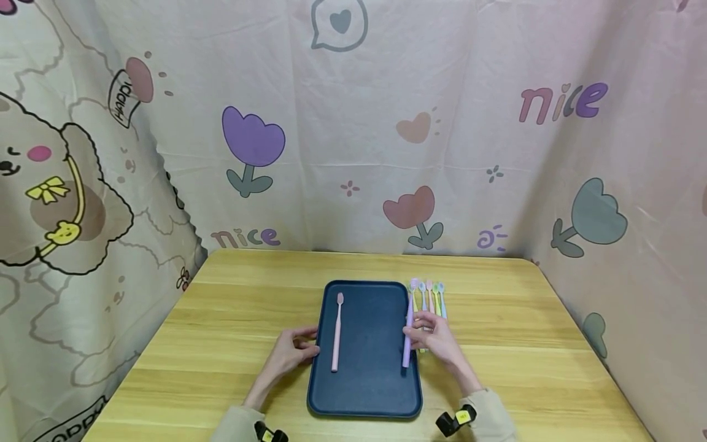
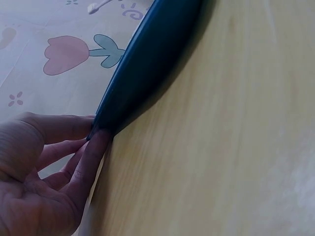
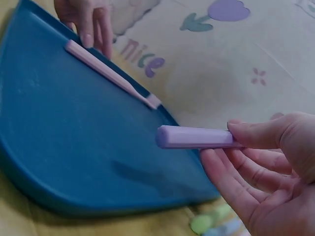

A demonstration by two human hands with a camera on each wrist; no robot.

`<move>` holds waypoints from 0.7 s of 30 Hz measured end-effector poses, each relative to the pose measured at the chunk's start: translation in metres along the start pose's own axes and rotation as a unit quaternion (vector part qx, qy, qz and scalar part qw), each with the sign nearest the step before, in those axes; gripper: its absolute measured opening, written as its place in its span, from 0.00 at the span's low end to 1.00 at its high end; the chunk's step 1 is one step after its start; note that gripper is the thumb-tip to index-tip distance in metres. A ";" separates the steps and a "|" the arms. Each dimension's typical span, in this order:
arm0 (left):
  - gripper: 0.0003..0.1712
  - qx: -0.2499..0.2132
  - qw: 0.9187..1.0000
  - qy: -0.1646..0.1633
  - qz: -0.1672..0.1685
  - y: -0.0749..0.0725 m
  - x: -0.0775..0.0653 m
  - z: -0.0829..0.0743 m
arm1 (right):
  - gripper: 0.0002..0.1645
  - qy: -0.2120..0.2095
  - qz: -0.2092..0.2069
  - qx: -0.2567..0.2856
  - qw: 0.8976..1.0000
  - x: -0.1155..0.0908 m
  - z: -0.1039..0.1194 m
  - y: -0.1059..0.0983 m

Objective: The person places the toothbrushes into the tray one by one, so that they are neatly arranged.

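Observation:
A dark blue tray (image 1: 370, 393) lies on the table, with a pink toothbrush (image 1: 336, 337) lengthwise near its left side. My left hand (image 1: 291, 353) pinches the tray's left rim; in the left wrist view the thumb (image 2: 64, 129) is on one side of the edge and fingers on the other. Between thumb and fingers, my right hand (image 1: 436, 336) holds a purple toothbrush (image 1: 409, 331) over the tray's right edge. The right wrist view shows its handle (image 3: 197, 137) raised above the tray, casting a shadow there. My right hand partly hides several toothbrushes (image 1: 436, 298) beside the tray.
The row of loose toothbrushes, in pastel colours, lies right of the tray on the wooden table (image 1: 530, 344). A patterned curtain (image 1: 342, 153) hangs behind the table and along both sides.

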State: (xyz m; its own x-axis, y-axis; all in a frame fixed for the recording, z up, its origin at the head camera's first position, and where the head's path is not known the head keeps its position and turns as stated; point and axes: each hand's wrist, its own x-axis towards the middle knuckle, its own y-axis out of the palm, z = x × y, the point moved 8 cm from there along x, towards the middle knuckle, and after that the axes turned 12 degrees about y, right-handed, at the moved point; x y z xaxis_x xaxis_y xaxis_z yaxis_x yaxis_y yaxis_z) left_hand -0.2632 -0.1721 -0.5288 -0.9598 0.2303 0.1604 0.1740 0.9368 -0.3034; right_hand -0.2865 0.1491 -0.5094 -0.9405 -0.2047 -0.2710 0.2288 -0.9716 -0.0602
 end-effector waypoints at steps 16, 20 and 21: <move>0.29 0.001 1.000 0.000 0.002 0.001 0.001 0.002 | 0.20 -0.025 0.010 -0.074 0.997 0.006 0.011 0.049; 0.29 0.005 1.000 0.003 0.001 0.001 0.001 0.003 | 0.18 -0.026 0.030 -0.073 0.997 0.009 0.010 0.063; 0.29 0.005 1.000 0.003 0.001 0.001 0.001 0.003 | 0.18 -0.025 0.034 -0.072 0.997 0.010 0.009 0.065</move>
State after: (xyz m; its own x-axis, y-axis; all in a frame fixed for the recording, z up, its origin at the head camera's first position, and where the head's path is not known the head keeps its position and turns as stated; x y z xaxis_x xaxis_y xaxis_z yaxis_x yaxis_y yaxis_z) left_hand -0.2643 -0.1721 -0.5317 -0.9581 0.2344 0.1647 0.1746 0.9336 -0.3128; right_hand -0.2836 0.0823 -0.5074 -0.9319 -0.2789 -0.2317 0.3230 -0.9290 -0.1809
